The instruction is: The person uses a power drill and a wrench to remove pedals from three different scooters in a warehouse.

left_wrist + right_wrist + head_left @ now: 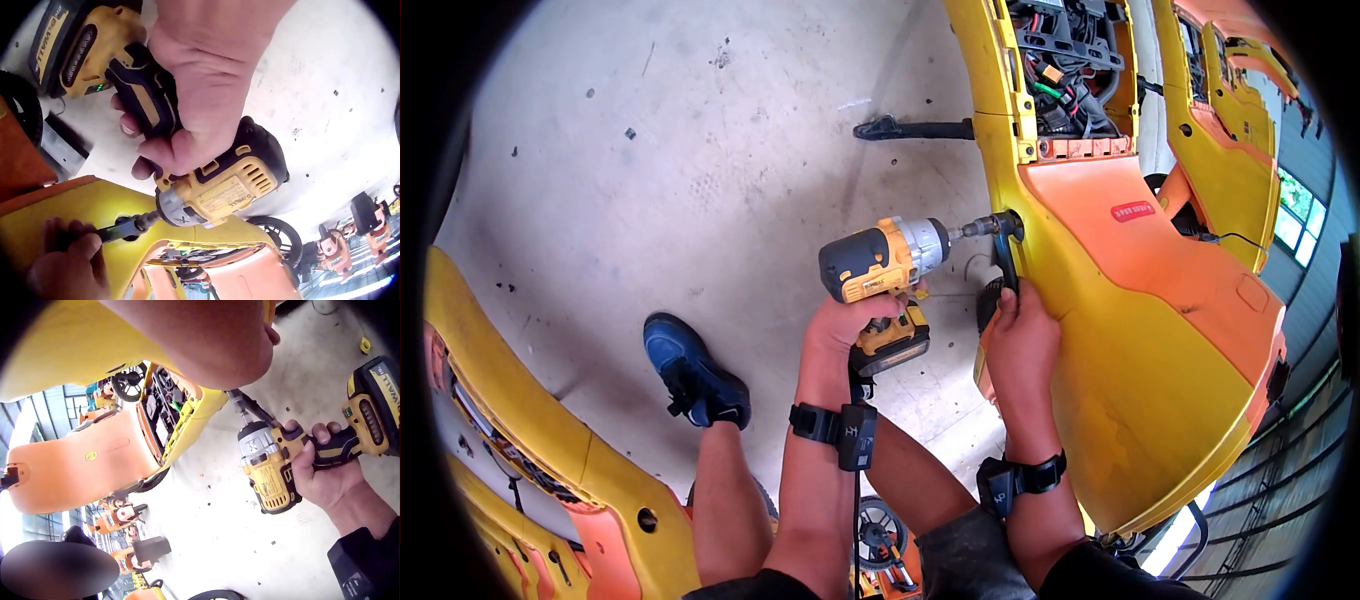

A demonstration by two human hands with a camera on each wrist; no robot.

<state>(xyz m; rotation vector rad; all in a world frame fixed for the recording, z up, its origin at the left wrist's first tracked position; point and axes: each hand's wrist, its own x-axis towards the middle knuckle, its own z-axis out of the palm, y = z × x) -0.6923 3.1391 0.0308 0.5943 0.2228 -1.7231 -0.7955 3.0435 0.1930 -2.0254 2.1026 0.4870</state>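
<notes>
My left hand (855, 318) grips the handle of a yellow and black cordless impact wrench (882, 260), which points right in the head view. Its socket (977, 228) meets the round head of a dark, flat, crank-like arm (1006, 258) at a hole in a yellow side panel (1080, 360). My right hand (1022, 345) holds the free end of this arm, thumb along it; the left wrist view shows its fingers (87, 245) curled round the arm. In the right wrist view, the right hand and forearm (219, 344) hide part of the arm.
An open compartment (1075, 80) full of wiring sits at the top of the yellow and orange vehicle body. A black bar (920, 130) juts from its side over the concrete floor (730, 150). More yellow vehicles stand right (1225, 130) and lower left (550, 420).
</notes>
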